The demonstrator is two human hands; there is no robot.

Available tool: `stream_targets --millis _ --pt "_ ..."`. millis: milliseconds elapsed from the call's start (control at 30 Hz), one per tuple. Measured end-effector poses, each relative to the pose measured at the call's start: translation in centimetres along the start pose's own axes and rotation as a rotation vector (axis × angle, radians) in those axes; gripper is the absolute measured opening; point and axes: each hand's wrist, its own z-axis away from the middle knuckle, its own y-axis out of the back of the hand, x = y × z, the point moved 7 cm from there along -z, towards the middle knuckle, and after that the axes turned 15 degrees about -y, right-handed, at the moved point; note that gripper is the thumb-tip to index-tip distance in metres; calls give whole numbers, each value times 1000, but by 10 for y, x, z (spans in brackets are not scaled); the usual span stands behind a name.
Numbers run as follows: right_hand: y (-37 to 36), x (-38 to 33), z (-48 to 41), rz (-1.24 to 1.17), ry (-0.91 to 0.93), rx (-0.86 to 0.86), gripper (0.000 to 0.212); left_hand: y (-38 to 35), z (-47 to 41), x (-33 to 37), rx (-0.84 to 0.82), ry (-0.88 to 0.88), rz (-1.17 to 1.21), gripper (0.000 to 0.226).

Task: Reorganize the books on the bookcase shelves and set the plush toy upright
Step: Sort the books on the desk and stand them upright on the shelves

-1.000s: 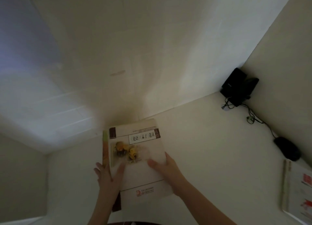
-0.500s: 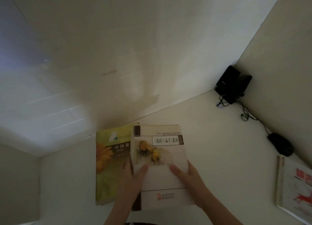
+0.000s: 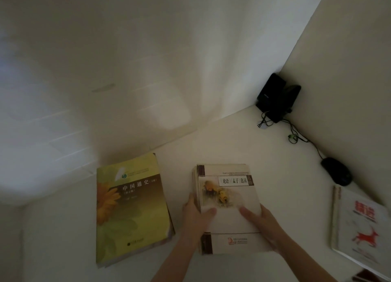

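A white book [image 3: 229, 222] with a brown spine band lies flat, cover up, near the middle of the white bench [image 3: 232, 137], and both hands hold it. The left hand [image 3: 195, 220] grips its left edge, thumb laid on the cover and fingers curled down the side. The right hand [image 3: 264, 224] grips the right edge the same way, so each grip is closed on this book. Whether more books lie under it I cannot tell. To its left, apart from it, a yellow-green book [image 3: 131, 209] with a sunflower cover lies flat. At the near right edge lies a pale book [image 3: 359, 224] with a red animal on it. In the far right corner stands a black speaker [image 3: 277, 97], and its cable [image 3: 304, 139] runs nearer, toward a black mouse [image 3: 336, 173]
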Motion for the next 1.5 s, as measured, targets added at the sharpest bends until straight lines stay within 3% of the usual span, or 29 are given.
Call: stream_targets --millis 67,133,167,233,300,367,433,500,600,700,800,933,1200,1400,1500 --pt "2 1 -10 237 -25 99 103 -6 -3 -3 -43 -24 -62 71" --pt "1 -13 -12 570 7 299 113 -8 -8 -9 -102 -48 -129 75" --pt "-2 -30 -2 638 118 438 111 -4 -5 -1 -113 -79 -124 69" --pt "-23 -74 34 553 441 593 101 20 5 29 -44 -212 -116 45" --pt "-53 -99 51 352 599 446 85 59 18 46 142 -313 -180 49" --pt "-101 -104 46 299 543 117 75 107 31 53 367 -390 -187 54" --pt "-150 -97 37 360 434 -111 80 153 38 44 537 -389 -204 56" --pt "-187 -89 29 365 286 -236 94 191 35 14 588 -228 -219 67" --pt "-225 -79 21 273 73 -374 109 221 22 -48 473 74 -120 100" --pt "-242 -69 13 344 42 -373 116 218 21 -72 374 222 77 116" --pt "-248 -64 9 312 54 -349 110 220 18 -84 366 134 63 105" --pt "-246 -59 9 171 68 -324 76 217 10 -118 357 106 47 109" --pt "-234 -44 10 147 90 -276 87 205 33 -71 368 89 -12 92" --pt "-226 -47 11 180 114 -333 69 200 31 -77 323 95 58 81" --pt "-228 -47 10 169 83 -352 74 200 24 -82 328 90 43 114"
